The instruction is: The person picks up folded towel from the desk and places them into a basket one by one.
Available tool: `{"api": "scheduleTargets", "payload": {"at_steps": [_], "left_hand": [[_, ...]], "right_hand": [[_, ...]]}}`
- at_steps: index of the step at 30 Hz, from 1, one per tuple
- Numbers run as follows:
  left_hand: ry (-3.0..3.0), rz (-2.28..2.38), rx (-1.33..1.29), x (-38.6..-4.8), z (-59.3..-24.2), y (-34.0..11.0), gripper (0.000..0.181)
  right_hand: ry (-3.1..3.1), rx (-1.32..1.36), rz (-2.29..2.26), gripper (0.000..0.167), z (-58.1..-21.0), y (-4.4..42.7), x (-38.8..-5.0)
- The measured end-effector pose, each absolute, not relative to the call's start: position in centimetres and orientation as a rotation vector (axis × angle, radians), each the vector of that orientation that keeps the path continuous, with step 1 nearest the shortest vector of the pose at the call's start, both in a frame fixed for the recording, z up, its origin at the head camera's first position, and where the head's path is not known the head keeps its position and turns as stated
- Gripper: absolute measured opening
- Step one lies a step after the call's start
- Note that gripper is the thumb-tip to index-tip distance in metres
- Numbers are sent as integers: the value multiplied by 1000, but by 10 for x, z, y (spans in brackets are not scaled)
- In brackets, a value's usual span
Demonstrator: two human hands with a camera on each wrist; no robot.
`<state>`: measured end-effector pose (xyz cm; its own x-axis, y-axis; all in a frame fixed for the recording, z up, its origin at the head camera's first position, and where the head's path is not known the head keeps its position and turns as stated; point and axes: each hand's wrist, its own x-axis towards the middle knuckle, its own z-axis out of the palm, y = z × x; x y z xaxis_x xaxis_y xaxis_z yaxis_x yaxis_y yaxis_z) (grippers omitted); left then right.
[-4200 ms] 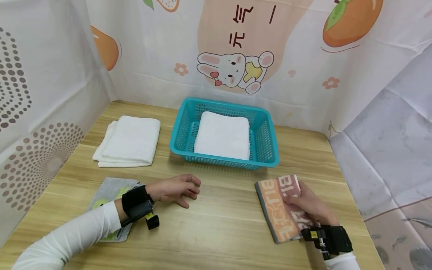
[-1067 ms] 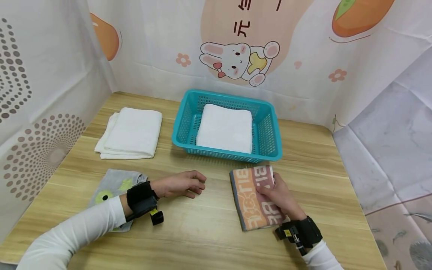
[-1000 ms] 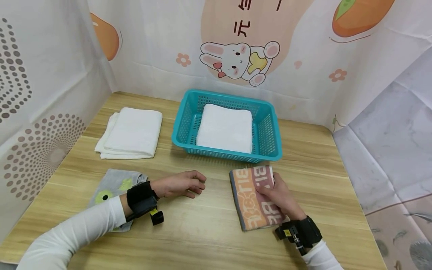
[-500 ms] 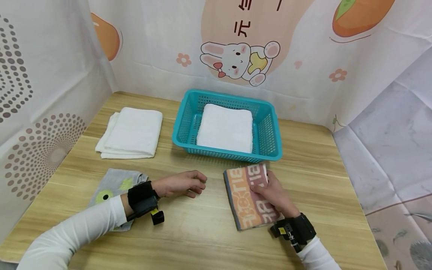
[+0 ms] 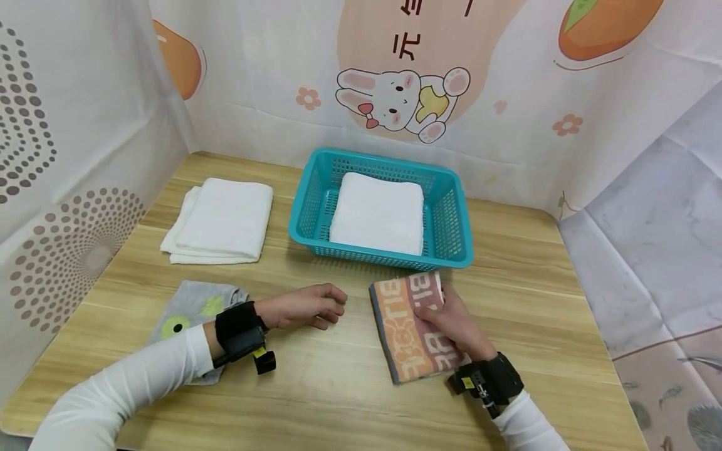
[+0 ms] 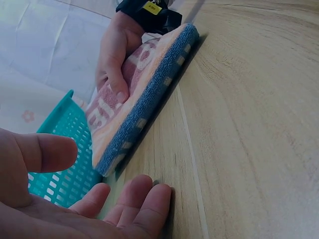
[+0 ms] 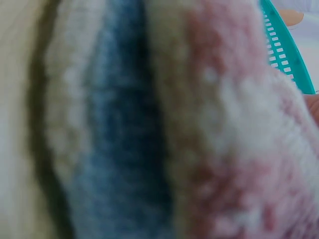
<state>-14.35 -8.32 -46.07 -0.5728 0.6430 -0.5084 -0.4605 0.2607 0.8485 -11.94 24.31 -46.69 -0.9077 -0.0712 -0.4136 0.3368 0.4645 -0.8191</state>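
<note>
A folded orange-and-pink patterned towel [image 5: 403, 326] with a blue edge lies in front of the basket, in the head view. My right hand [image 5: 455, 322] grips its right side, thumb on top, other fingers hidden beneath. In the left wrist view the towel [image 6: 144, 94] tilts up off the table, held by the right hand [image 6: 117, 59]. Blurred towel [image 7: 224, 124] fills most of the right wrist view. My left hand [image 5: 304, 307] holds nothing, its fingers relaxed, between the grey towel [image 5: 197, 313] and the patterned one; its palm and fingers [image 6: 144, 204] show in the left wrist view.
A teal basket [image 5: 451, 225] stands at the back middle with a folded white towel [image 5: 378, 213] inside. Folded white towels [image 5: 225, 216] lie at the back left of the wooden table [image 5: 316, 407]. Patterned curtains [image 5: 254, 69] hang behind and beside the table.
My right hand has moved left with the patterned towel, bringing it closer to the left hand. The left hand keeps nearly the same place. The head view has tilted slightly downward.
</note>
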Motion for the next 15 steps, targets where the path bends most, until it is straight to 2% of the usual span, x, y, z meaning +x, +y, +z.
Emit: {"api": "scheduleTargets", "payload": {"at_steps": [15], "left_hand": [[1621, 1474, 192, -143, -461, -84, 44]], "right_hand": [[2293, 187, -1478, 67, -468, 231, -120]]}}
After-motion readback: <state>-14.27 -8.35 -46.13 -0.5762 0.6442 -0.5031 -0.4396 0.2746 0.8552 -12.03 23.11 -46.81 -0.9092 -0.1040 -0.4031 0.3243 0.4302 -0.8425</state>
